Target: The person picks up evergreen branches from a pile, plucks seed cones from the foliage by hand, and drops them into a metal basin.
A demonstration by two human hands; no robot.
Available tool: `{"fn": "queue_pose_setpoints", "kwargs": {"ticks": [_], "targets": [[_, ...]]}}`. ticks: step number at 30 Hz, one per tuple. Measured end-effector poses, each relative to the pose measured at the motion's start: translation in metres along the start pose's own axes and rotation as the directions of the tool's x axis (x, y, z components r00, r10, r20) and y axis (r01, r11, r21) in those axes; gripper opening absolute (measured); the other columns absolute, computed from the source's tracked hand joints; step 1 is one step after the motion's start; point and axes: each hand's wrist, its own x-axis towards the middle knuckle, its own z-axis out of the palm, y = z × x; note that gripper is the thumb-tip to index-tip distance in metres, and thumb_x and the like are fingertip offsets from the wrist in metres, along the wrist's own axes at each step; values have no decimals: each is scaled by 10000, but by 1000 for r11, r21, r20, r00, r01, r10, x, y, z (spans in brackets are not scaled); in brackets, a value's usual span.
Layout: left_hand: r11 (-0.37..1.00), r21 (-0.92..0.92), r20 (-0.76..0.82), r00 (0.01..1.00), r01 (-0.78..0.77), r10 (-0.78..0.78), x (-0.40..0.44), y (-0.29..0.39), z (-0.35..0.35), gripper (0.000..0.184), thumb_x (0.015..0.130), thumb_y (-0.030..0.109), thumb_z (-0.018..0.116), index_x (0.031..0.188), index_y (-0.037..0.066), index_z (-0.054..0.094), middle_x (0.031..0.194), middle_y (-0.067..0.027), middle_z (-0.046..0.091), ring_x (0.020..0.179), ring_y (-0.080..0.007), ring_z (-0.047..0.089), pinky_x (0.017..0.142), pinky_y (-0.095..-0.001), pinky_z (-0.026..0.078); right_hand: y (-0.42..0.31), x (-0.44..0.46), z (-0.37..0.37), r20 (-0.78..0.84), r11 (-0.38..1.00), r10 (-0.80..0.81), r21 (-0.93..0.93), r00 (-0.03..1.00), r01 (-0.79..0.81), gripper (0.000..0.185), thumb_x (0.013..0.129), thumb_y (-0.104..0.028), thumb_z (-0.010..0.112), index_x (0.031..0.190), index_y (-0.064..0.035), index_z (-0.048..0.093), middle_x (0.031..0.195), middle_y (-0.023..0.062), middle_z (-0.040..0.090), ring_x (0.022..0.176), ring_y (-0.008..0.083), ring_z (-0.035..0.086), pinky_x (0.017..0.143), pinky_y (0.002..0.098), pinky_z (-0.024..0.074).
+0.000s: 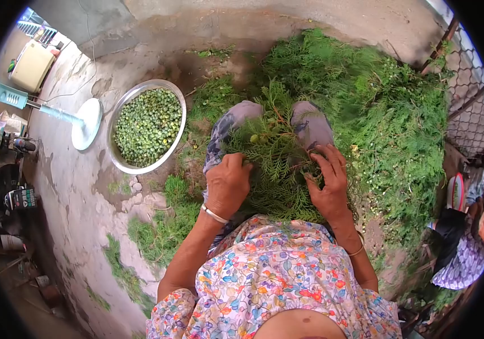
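A leafy green cypress-like branch (278, 164) lies across my lap between my knees, with a few small round green cones (255, 138) on it. My left hand (229, 183) is closed at the branch's left side, fingers curled in; what they pinch is hidden. At the right side, my right hand (329, 179) has its fingers bent around a thin brownish stem of the branch. Left of my knees stands a wide metal basin (129, 168) holding many small green cones (147, 127).
Cut green branches (388, 107) are heaped ahead and to the right, by a wall (225, 25) and wire fence (467, 96). Loose sprigs (160, 231) lie on the concrete at left. A pale-blue fan (88, 124) lies beyond the basin.
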Motion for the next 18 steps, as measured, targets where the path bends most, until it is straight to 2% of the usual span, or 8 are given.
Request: {"fn": "queue_pose_setpoints", "kwargs": {"ticks": [2, 4, 8, 10, 11, 13, 14, 18], "targets": [[997, -60, -52, 997, 45, -48, -2, -4, 0, 133, 785, 82, 642, 884, 12, 587, 738, -145, 613, 655, -302, 605, 568, -352, 453, 4, 1, 1, -3, 1000, -22, 20, 1000, 22, 432, 649, -23, 716, 1061, -28, 586, 1187, 119, 535, 1193, 347, 427, 993, 438, 365], [924, -295, -39, 963, 244, -267, -1, -8, -2, 115, 814, 90, 624, 870, -7, 598, 710, -124, 614, 622, -216, 595, 564, -316, 441, 3, 3, 1, 10, 999, -32, 16, 999, 32, 422, 650, -23, 714, 1054, -32, 592, 1180, 111, 541, 1192, 350, 425, 990, 440, 367], [827, -404, 21, 908, 391, -419, -3, -4, -14, 121, 849, 95, 597, 854, -26, 610, 692, -72, 613, 609, -127, 548, 565, -280, 430, 1, 4, 1, 60, 998, -62, 29, 996, 61, 404, 649, -24, 716, 1039, -42, 608, 1169, 93, 556, 1188, 362, 417, 984, 446, 372], [527, -709, 145, 828, 469, -542, -6, -7, -12, 123, 865, 92, 581, 841, -22, 619, 692, -17, 592, 610, -84, 518, 555, -252, 418, 1, 4, 1, 63, 998, -60, 26, 996, 59, 407, 645, -26, 720, 1037, -40, 609, 1169, 87, 558, 1190, 364, 411, 983, 447, 370], [530, -707, 148, 830, 469, -537, -6, -6, -11, 123, 865, 92, 581, 841, -22, 619, 692, -17, 592, 610, -84, 518, 555, -252, 418, 2, 3, 0, 70, 998, -67, 20, 995, 65, 410, 641, -28, 725, 1035, -38, 610, 1169, 80, 561, 1192, 366, 405, 983, 447, 368], [236, -869, 228, 775, 435, -590, -5, -6, -10, 123, 872, 98, 587, 834, -12, 623, 715, 2, 598, 612, -70, 518, 545, -213, 401, 3, 3, -1, 65, 997, -70, 20, 995, 69, 414, 638, -32, 730, 1035, -38, 610, 1168, 80, 562, 1196, 366, 401, 984, 449, 365], [239, -867, 231, 776, 438, -587, -5, -8, -8, 123, 872, 98, 587, 834, -12, 623, 715, 2, 598, 612, -70, 518, 545, -213, 401, 4, 1, -2, 68, 997, -76, 18, 995, 74, 419, 635, -37, 735, 1034, -37, 610, 1167, 79, 564, 1199, 365, 397, 985, 451, 361], [45, -895, 316, 703, 443, -637, -1, -9, -7, 106, 861, 100, 605, 817, 4, 621, 709, -3, 591, 594, -63, 499, 533, -190, 359, 5, 1, -3, 71, 997, -67, 42, 995, 64, 420, 634, -43, 739, 1035, -37, 612, 1165, 78, 565, 1203, 364, 392, 990, 451, 355]]}}
